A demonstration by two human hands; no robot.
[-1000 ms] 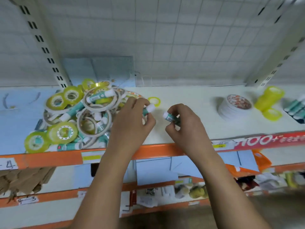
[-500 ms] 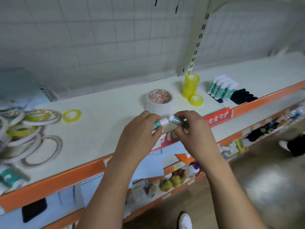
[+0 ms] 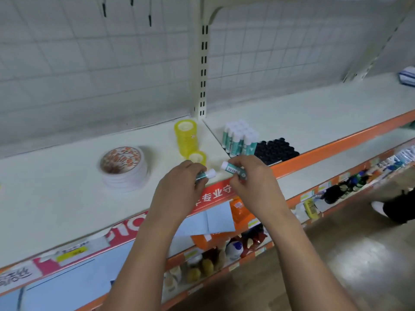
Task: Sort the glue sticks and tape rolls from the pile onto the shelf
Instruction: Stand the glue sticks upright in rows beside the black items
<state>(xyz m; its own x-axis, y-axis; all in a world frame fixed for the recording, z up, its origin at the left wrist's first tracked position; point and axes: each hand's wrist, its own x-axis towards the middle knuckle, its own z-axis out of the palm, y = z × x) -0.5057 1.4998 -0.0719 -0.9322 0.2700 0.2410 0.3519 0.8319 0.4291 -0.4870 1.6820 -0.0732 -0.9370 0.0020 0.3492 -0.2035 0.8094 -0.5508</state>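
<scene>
Left hand [image 3: 179, 189]: fingers are curled round the left stick [image 3: 207, 174]. Only its white cap and a strip of teal body are seen past the fingers.
Right hand [image 3: 253, 180]: the right stick [image 3: 231, 169] is pinched between thumb and curled fingers. Its white cap points left and its barcode label faces up.
Position of sticks: both are held just above the front edge of the shelf [image 3: 67, 198]. The caps are turned toward each other, near but apart.
Stick row [image 3: 240, 138]: glue sticks stand upright with caps up, just beyond the right hand. Black caps [image 3: 276, 151] are packed just beside it on the right.
Tape: yellow rolls [image 3: 186, 138] are stacked behind the hands, with a single roll [image 3: 197, 158] in front. White rolls [image 3: 123, 167] are stacked further left.
Pile: not in view.
Weight, judged: light; one hand per stick is ample.
Stiffness, judged: rigid plastic tube, not easily crushed by a firm pinch.
Surface, judged: smooth and likely slippery. The round body would roll if laid down.
Stability, judged: the base is narrow, so a stick is easily tipped when stood on end.
Hold advised: the body should be taken at mid-length, opposite sides, and not by the cap, which might pull off.
Risk noted: neighbours in the stick row may be knocked over if a stick is set down at a slant.
</scene>
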